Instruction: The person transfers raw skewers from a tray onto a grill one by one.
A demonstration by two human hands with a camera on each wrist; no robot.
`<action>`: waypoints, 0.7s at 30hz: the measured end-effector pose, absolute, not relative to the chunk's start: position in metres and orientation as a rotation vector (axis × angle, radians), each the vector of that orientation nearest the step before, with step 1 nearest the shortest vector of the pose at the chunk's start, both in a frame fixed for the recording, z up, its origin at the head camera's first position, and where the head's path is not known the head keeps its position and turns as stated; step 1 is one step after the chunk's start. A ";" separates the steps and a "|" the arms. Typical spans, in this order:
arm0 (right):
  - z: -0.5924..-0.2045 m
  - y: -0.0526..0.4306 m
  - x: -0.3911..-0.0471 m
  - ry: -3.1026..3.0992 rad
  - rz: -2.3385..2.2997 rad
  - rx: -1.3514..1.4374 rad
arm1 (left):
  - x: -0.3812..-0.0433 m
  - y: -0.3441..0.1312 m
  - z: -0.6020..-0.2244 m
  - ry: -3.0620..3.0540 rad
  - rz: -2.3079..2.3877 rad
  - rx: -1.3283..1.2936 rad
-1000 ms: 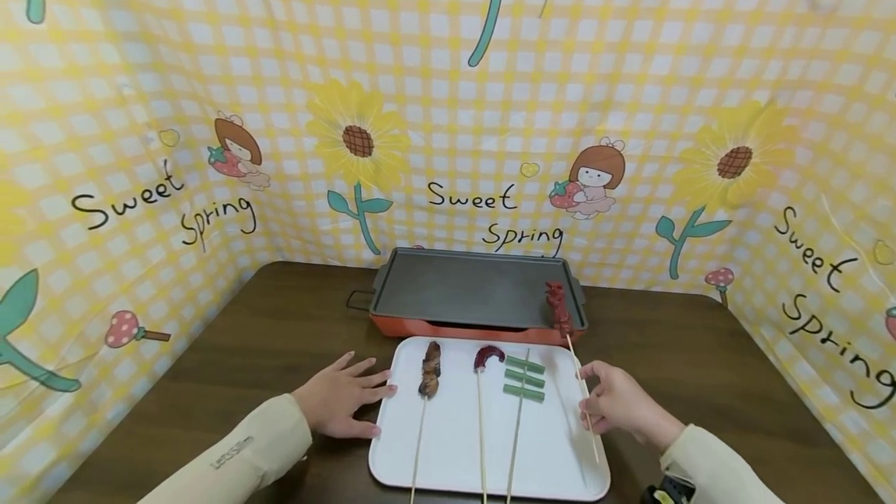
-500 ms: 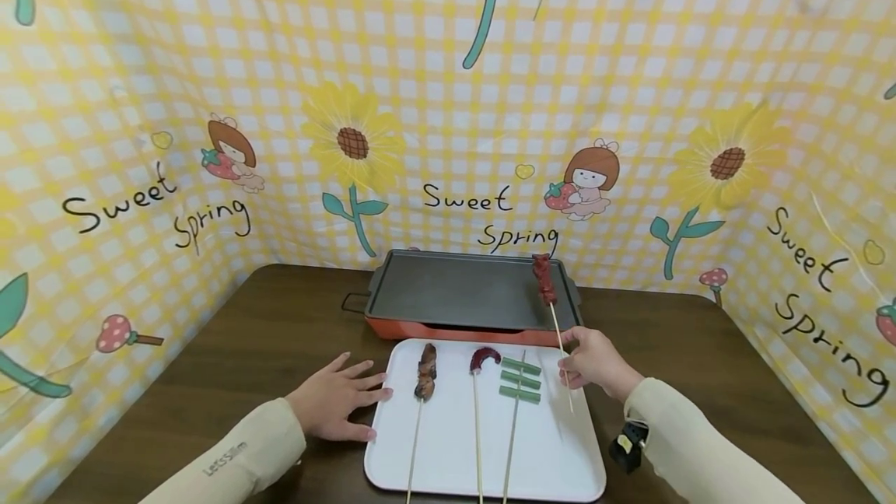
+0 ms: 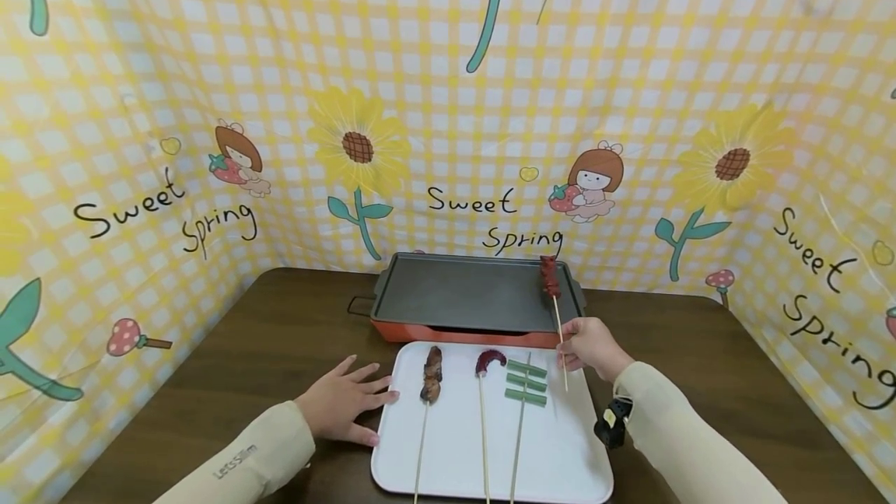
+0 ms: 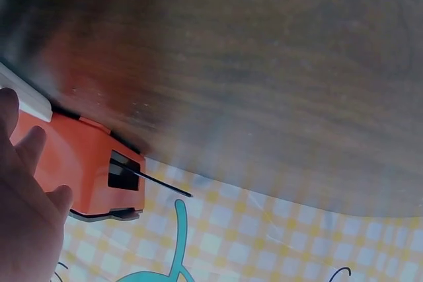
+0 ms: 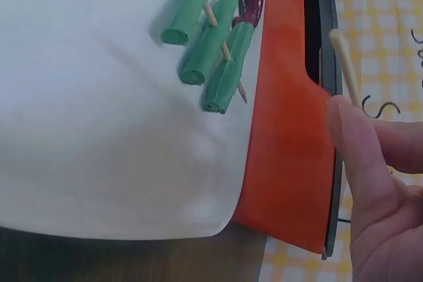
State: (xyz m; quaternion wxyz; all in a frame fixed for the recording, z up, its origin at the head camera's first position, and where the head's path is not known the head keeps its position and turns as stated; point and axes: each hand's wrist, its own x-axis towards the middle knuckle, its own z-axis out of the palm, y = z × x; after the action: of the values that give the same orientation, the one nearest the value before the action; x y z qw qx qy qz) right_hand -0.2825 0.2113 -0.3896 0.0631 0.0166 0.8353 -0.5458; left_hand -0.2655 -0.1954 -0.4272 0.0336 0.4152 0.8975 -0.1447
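Skewered chunks (image 3: pixel 549 277), red; folded strip (image 3: pixel 432 374), mottled brown; curled piece (image 3: pixel 492 359), purplish red; sticks (image 3: pixel 532 383), green; tray (image 3: pixel 560 449), white; griddle (image 3: pixel 462 290), dark grey (base (image 3: pixel 409 330), orange-red); table (image 3: pixel 224 356), brown; backdrop (image 3: pixel 448 115), yellow-and-white check.

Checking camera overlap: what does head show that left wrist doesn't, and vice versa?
Head only: the right hand pinching the red skewer; brown skewer, dark-red skewer, green skewer; flat cooking top.
Left wrist only: the dark opening at the wire handle.
Both: that handle, left hand, and parts of the white tray, orange griddle, table and checked cloth.
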 end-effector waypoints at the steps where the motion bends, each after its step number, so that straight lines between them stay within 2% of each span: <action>1: -0.389 0.211 -0.285 2.523 -1.655 0.056 | -0.265 -0.195 -0.428 2.763 -0.445 1.274; 10: -0.375 0.210 -0.305 2.535 -1.616 0.110 | -0.263 -0.196 -0.427 2.770 -0.397 1.252; 21: -0.372 0.215 -0.309 2.517 -1.586 0.150 | -0.262 -0.193 -0.426 2.758 -0.401 1.221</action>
State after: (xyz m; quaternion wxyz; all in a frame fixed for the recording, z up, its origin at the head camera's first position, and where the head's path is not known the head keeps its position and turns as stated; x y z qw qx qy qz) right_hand -0.3089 0.2151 -0.3717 0.0815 0.0502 0.8422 -0.5306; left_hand -0.2622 -0.1931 -0.4261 0.0494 0.4008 0.9053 -0.1318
